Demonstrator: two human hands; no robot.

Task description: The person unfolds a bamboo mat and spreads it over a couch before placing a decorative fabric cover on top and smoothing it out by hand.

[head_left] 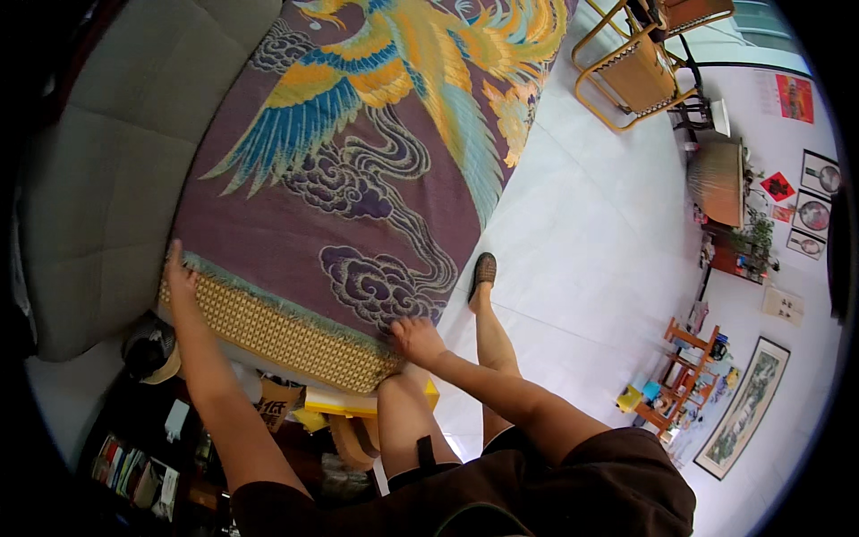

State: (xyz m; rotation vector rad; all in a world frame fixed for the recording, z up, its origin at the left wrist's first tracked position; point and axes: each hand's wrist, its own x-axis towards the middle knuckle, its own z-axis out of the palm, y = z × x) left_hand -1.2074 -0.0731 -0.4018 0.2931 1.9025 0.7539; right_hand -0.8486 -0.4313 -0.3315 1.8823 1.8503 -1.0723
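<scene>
A purple sofa cover (259,215) with a woven gold and blue bird and cloud scrolls lies along the seat. Its fringed near end stops short of the seat's end, where a beaded tan mat (268,322) shows beneath. My left hand (182,276) is at the cover's corner beside the grey backrest (112,170); its fingers close around the fringed edge, partly hidden. On the opposite side, my right hand (416,342) has curled fingers pinching the cover near its other fringed corner.
Below the seat's end stand a dark shelf with books (134,474), a cardboard box (277,403) and a yellow box (340,403). Folding chairs (635,76) stand on the pale floor (591,233) at the far right. A wooden rack (680,376) holds small items.
</scene>
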